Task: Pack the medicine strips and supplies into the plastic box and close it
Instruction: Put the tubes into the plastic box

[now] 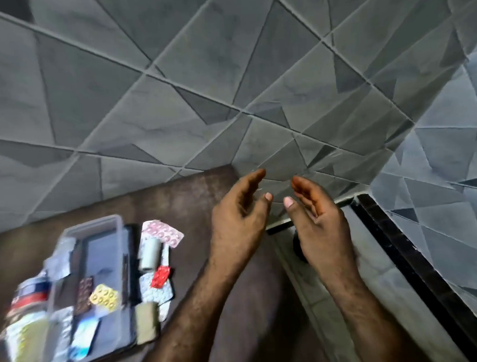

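Note:
A clear plastic box (pixel 116 227) lies at the lower left on the brown surface, holding a yellow strip (pixel 104 297), a dark brown strip (pixel 84 295) and a blue-white packet (pixel 84 340). Right of it lie a pink strip (pixel 163 233), a white roll (pixel 150 253), a red strip (pixel 161 277), a silver strip (pixel 154 292) and a beige roll (pixel 146 327). A blurred bottle (pixel 32 295) stands at the box's left. My left hand (pixel 239 216) and my right hand (pixel 318 215) are raised, palms facing each other, fingers relaxed, holding nothing, well right of the box.
A grey geometric tiled wall (pixel 227 72) fills the upper view and wraps round to the right. A black edge strip (pixel 416 271) and a pale panel (pixel 332 286) run along the right of the brown surface (pixel 251 317). A dark round object (pixel 297 246) sits behind my right hand.

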A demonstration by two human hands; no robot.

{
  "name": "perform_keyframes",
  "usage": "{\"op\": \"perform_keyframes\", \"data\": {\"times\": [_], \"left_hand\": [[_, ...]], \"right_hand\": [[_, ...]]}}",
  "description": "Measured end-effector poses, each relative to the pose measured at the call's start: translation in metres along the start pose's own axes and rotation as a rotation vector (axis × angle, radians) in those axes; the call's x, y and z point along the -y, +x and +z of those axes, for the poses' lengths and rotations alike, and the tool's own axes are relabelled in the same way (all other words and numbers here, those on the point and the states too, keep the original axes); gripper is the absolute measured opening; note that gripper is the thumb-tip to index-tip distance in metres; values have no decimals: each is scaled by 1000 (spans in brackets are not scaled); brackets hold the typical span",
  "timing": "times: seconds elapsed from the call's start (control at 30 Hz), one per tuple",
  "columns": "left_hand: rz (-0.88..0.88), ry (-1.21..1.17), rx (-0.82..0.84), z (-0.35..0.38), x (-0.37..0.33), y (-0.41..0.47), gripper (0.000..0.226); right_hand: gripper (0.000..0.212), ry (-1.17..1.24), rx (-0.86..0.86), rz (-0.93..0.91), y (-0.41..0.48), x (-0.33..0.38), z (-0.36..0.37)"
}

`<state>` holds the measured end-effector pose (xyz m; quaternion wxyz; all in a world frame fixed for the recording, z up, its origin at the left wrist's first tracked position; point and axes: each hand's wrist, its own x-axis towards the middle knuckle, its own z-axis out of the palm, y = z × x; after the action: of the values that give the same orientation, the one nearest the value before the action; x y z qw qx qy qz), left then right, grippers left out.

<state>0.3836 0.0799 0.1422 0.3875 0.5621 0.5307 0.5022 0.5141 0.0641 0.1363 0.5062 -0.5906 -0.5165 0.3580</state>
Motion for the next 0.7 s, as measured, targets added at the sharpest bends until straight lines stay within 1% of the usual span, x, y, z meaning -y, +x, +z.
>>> {"op": "perform_keyframes", "data": {"times": [0.1, 0.17, 0.27, 0.37, 0.5, 0.7], "left_hand": [[34, 27, -43, -70, -4, -31, 44], [44, 51, -67, -103, -4, -46, 44], [64, 96, -147, -159, 3, -71, 44], [19, 84, -213, -204, 17, -92, 43], [-56, 69, -302, -249, 40, -119, 42], [-149, 151, -370, -284, 71, -140, 44]], "right_hand": [[40, 50, 82, -28, -39, 29, 53], [40, 51, 118, -34, -58, 40, 80], [42, 17, 175, -61, -89, 58, 127], [42, -60, 238, -87, -112, 68, 167], [50, -137, 292, -123, -134, 72, 212], [42, -220, 399, -177, -149, 65, 255]]}}
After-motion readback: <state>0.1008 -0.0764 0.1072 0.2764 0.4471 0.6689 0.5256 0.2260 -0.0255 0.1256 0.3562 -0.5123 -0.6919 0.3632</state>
